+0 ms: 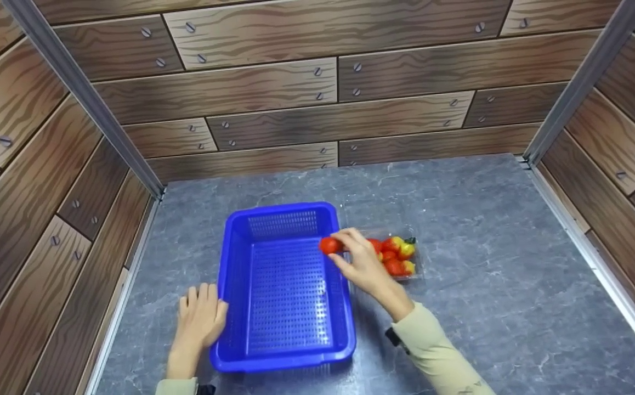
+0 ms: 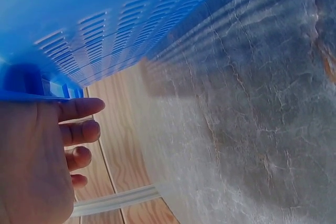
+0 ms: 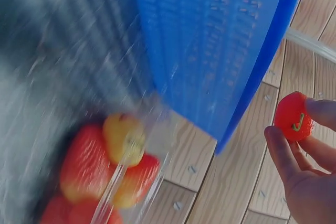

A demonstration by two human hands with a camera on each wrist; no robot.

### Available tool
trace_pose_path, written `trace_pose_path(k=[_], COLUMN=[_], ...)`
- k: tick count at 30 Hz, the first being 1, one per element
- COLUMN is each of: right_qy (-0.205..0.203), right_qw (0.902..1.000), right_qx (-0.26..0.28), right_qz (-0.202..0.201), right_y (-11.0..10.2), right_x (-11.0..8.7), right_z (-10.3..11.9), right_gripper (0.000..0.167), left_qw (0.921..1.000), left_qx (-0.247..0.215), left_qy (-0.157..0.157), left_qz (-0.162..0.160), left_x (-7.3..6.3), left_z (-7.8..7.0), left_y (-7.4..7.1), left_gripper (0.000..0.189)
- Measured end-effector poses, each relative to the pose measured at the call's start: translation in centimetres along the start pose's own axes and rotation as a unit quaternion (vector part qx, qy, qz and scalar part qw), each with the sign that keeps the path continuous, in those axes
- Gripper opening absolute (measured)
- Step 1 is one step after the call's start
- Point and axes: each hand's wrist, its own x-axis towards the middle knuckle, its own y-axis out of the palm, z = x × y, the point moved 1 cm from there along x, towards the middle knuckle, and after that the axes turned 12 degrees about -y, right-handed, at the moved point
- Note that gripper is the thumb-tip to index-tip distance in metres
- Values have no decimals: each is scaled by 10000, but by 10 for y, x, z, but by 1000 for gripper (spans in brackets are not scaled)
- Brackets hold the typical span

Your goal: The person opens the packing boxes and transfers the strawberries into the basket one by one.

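Observation:
My right hand pinches a small red fruit between thumb and fingertips, over the right rim of a blue basket. The right wrist view shows a curled green stem on the red fruit. At the basket's left side, my left hand grips the rim, its thumb along the top. From the left wrist view, the left fingers bend below the rim and the thumb is hidden. Several red and yellow fruits sit in a clear plastic box to the basket's right, partly behind my right hand.
The basket has slotted walls and stands on a grey marbled surface. Wood-patterned panels enclose the back and both sides, with metal strips along the edges.

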Motion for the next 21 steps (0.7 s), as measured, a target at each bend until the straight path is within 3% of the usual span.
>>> trace_pose_path(k=[6,13,21], right_qy=[47,-345,-904], right_qw=[9989,9950,9739], right_qx=[309,116,-499], right_qz=[360,926,2020], right_y=[25,46,60], right_x=[4,-1,4], right_z=[5,9,7], right_gripper=[35,34,27], left_qw=[9999,9999,10000], left_qx=[-17,-46,-9], left_qy=[-46,-57,-7], left_qz=[141,108,73], left_x=[-1,0,1], left_z=[-1,0,0], left_y=[-2,-2,0], left_gripper=[17,16,14])
